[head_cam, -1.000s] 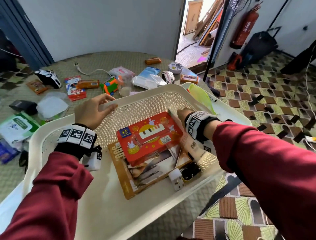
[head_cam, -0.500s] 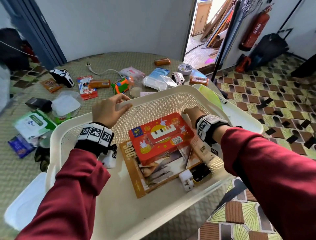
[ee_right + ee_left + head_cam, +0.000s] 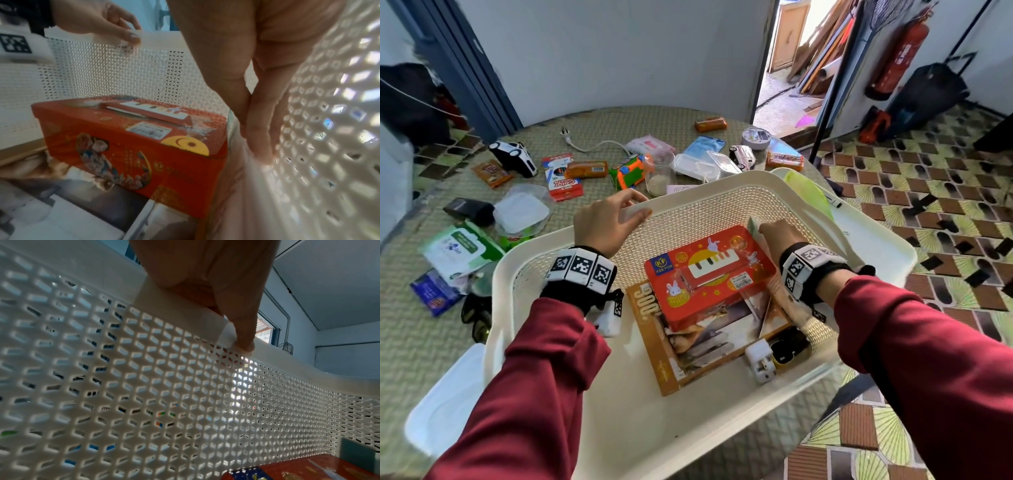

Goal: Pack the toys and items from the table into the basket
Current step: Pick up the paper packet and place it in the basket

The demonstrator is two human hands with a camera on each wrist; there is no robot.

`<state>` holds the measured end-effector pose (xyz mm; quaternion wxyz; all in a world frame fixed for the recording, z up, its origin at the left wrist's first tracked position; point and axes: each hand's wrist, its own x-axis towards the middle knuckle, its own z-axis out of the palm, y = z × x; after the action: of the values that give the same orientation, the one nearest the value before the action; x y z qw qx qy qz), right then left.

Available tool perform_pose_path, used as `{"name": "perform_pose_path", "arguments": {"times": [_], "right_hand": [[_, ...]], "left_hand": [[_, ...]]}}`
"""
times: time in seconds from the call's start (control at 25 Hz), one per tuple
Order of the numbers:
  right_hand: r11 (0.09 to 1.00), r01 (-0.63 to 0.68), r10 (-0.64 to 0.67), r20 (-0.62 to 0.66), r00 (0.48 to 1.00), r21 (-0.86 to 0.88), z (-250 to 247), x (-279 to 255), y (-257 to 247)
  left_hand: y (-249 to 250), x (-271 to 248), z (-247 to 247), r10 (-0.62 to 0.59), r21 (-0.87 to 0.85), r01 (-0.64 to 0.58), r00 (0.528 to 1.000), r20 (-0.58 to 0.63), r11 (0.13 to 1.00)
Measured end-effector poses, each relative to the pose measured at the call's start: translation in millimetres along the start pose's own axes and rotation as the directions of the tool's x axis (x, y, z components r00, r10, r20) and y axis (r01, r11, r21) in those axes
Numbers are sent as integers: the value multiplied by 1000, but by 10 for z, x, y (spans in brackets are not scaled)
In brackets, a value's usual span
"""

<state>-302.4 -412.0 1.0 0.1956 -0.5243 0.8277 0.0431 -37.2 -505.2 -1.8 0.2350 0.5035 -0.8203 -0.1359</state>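
Note:
A white perforated basket [image 3: 709, 183] stands on the table near me. My left hand [image 3: 609, 222] grips its far rim, fingers outside and thumb on the inner wall [image 3: 144, 386]. Inside lie a red toy-piano box [image 3: 709, 274] on an orange puzzle box [image 3: 709, 353], a white plug adapter [image 3: 760, 363] and a black-and-yellow item [image 3: 789, 346]. My right hand [image 3: 780, 233] reaches down between the red box [image 3: 133, 138] and the right wall [image 3: 329, 113]. It pinches a thin flat packet [image 3: 754, 226] standing on edge there.
Loose items lie on the table beyond the basket: a black-and-white toy car [image 3: 513, 157], a crayon box [image 3: 561, 174], an orange-green toy [image 3: 628, 171], a jar [image 3: 659, 171], clear containers [image 3: 709, 164], a wipes pack [image 3: 462, 246]. A white lid [image 3: 445, 404] lies front left.
Both hands keep their places on the rim and beside the red box. Only the head view has shifted a little.

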Motion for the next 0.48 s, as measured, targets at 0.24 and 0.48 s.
{"name": "perform_pose_path", "arguments": {"times": [0.24, 0.48], "right_hand": [[956, 32, -59, -84, 995, -293, -28, -60, -106], [994, 94, -97, -49, 994, -50, -279, -87, -47]], "left_hand": [[50, -25, -38, -15, 10, 14, 1000, 20, 1000], [116, -29, -89, -65, -11, 65, 997, 51, 998]]}}
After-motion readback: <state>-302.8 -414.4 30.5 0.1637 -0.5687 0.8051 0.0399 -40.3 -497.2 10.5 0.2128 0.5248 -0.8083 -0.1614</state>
